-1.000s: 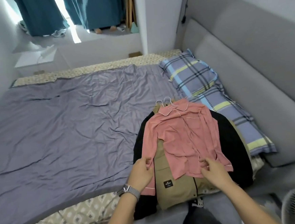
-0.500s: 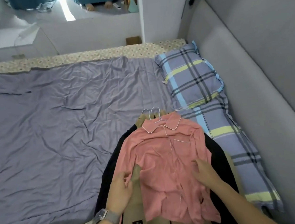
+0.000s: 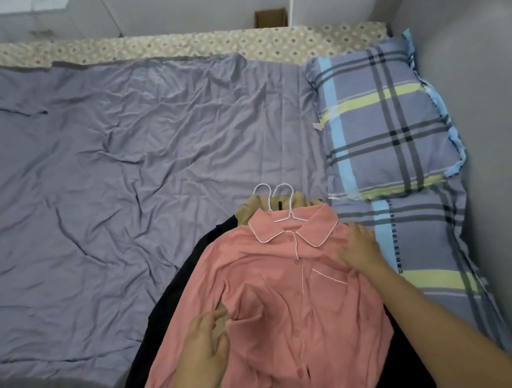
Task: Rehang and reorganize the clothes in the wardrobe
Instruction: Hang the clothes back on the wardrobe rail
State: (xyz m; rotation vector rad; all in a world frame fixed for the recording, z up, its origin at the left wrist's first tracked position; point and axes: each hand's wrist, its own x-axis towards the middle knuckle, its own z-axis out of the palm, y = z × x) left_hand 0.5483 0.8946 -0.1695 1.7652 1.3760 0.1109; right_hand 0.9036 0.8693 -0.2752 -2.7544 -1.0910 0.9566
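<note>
From the head view, the pink shirt [image 3: 288, 307] is lying on top of a pile at the near edge of the bed [image 3: 108, 162], over a tan garment [image 3: 251, 208] and a black one [image 3: 177, 298], with two white hangers [image 3: 280, 202] poking out at the collar. The left hand [image 3: 200, 357] is resting on the shirt's sleeve side with fingers loosely spread, grasping nothing. The right hand [image 3: 360, 247] is pressing flat on the shoulder, fingers straight, just beside the plaid pillow [image 3: 380, 116]. I'm thinking the hanger hooks, lying so close together, are likely to tangle if one garment is lifted alone. The shirt looks slippery enough to be sliding off its hanger, and the pile is sitting near the edge.
</note>
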